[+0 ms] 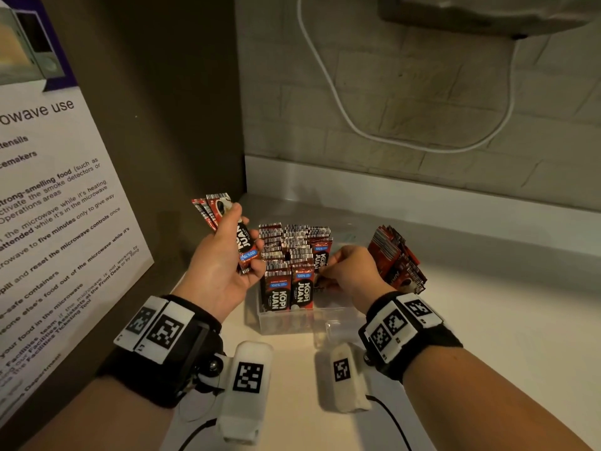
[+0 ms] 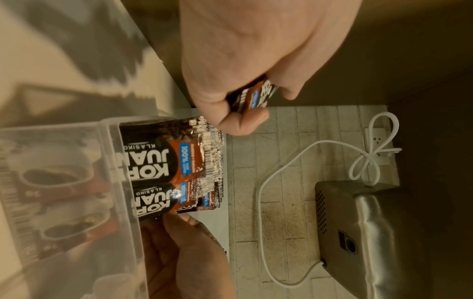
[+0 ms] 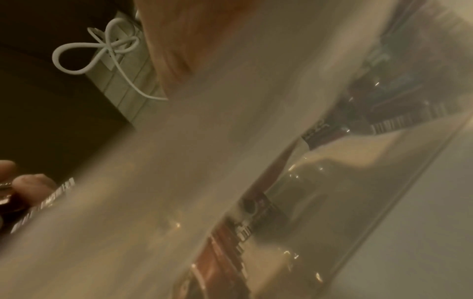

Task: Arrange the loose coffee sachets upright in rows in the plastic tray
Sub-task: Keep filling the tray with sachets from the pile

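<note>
My left hand (image 1: 242, 234) is raised left of the tray and grips a fanned bundle of red-and-black coffee sachets (image 1: 216, 209); the left wrist view shows its thumb and fingers (image 2: 245, 121) curled round the bundle (image 2: 256, 95). The clear plastic tray (image 1: 286, 322) holds rows of upright sachets (image 1: 286, 252). My right hand (image 1: 323, 273) reaches into the tray's right side, fingers curled on a sachet (image 1: 320, 284) beside the front row. In the left wrist view those fingertips (image 2: 176, 218) touch the edge of a front sachet (image 2: 153, 202). The right wrist view is blurred by the tray wall (image 3: 256, 161).
A loose pile of sachets (image 1: 398, 260) leans on the white counter (image 1: 487, 320) right of the tray. A brown side panel with a microwave notice (image 1: 55, 206) stands on the left. A white cable (image 1: 341, 102) hangs on the brick wall, below a metal appliance (image 2: 371, 232).
</note>
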